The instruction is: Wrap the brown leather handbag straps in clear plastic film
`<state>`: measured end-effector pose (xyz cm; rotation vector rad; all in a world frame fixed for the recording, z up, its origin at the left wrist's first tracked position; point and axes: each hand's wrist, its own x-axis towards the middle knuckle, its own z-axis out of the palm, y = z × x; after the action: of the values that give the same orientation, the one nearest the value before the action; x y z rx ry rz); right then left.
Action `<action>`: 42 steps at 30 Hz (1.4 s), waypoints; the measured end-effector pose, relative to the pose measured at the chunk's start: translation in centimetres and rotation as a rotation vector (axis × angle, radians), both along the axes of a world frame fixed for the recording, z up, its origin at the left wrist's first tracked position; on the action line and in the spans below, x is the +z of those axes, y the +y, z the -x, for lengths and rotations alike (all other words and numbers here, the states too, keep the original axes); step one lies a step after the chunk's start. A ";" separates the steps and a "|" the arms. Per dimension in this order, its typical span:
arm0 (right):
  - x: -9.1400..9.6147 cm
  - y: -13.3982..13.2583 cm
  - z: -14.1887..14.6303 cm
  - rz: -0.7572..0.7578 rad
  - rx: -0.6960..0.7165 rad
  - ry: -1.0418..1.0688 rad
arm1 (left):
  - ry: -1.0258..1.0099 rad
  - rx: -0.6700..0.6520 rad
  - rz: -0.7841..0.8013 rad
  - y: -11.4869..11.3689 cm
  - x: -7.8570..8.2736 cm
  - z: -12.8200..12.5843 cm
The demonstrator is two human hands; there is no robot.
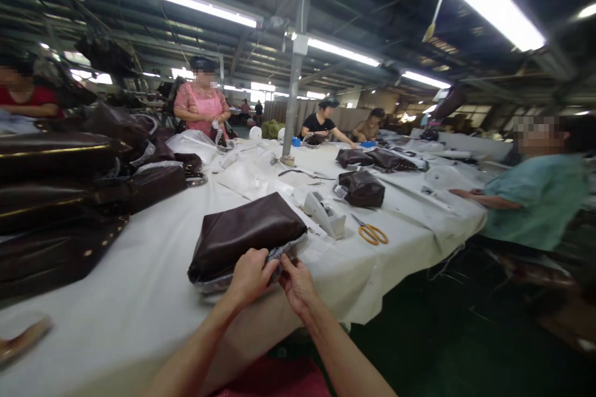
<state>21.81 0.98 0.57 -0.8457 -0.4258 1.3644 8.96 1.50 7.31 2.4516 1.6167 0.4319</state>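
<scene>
A dark brown leather bag [246,232] lies on the white-covered table [139,310], resting on a clear plastic wrapper [288,251] that shows along its near edge. My left hand [251,273] and my right hand [295,282] meet at that near edge. Both are closed, pinching the plastic wrapper between fingers and thumb.
A stack of dark brown bags [60,205] fills the table's left side. A tape dispenser [326,214], orange-handled scissors [372,232] and another brown bag [362,188] lie beyond. A person in teal [535,198] sits at right; others work at the far end. A metal pole [292,105] stands mid-table.
</scene>
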 end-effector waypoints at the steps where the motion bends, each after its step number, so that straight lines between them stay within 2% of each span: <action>1: 0.0 0.5 0.1 -0.005 -0.001 -0.022 | -0.007 0.010 0.010 0.4 0.1 0.1; 6: -0.2 2.5 1.0 0.019 0.059 -0.192 | 0.014 0.052 0.052 2.7 -0.4 0.9; 10: -0.9 1.6 0.0 0.054 0.145 -0.347 | 0.044 0.066 0.073 3.8 -1.5 1.3; 12: -1.5 0.6 -1.9 0.067 0.164 -0.470 | 0.015 0.073 0.090 4.3 -1.8 1.4; 15: -2.0 -0.5 -6.3 0.082 0.133 -0.667 | 0.015 0.093 0.106 5.8 -2.0 1.9; 19: -1.7 0.3 -12.3 0.086 0.074 -0.935 | 0.047 0.166 0.132 9.0 -2.2 3.3; 21: -1.2 1.8 -14.2 0.066 0.049 -1.084 | 0.056 0.181 0.136 10.2 -2.4 3.9; 24: -0.4 5.8 -15.3 0.010 0.018 -1.330 | 0.112 0.174 0.117 10.8 -2.7 4.3; 28: 0.5 13.0 -14.2 -0.019 0.013 -1.637 | 0.178 0.186 0.097 10.5 -2.9 3.7; 32: -0.1 18.6 -12.4 0.095 0.029 -1.895 | 0.175 0.196 0.114 10.3 -3.6 3.5; 37: -1.8 20.9 -12.4 0.224 0.085 -2.103 | 0.141 0.178 0.128 10.6 -4.6 3.8; 42: -1.4 21.6 -13.9 0.216 0.157 -2.147 | 0.089 0.163 0.137 10.6 -4.7 4.0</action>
<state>35.74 22.54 -0.83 -2.2599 -1.9465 0.0457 4.94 12.12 2.56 2.2794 1.8244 0.2287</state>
